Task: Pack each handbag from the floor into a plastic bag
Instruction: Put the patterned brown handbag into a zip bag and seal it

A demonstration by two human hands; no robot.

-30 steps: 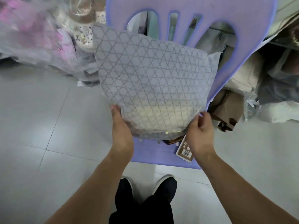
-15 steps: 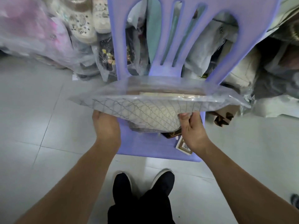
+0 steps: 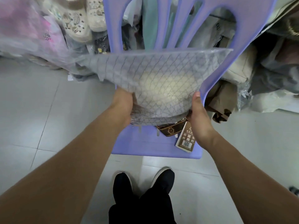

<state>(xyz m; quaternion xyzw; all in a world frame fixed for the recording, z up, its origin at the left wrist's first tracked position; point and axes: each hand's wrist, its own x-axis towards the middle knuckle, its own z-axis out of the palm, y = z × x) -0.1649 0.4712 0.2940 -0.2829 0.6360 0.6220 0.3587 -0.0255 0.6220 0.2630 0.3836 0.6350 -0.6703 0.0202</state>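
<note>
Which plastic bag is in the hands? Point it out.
The grid-patterned plastic bag over the purple chair, gripped by the left hand and right hand; the clear bags piled behind it lie on the floor, untouched.

Grey tiled floor (image 3: 40, 110) bears a purple plastic chair (image 3: 145, 146). On its seat, near right: brown patterned strap (image 3: 171, 130) and printed tag (image 3: 186, 140). Bagged goods (image 3: 32, 29) piled on floor, far left and far right.
</note>
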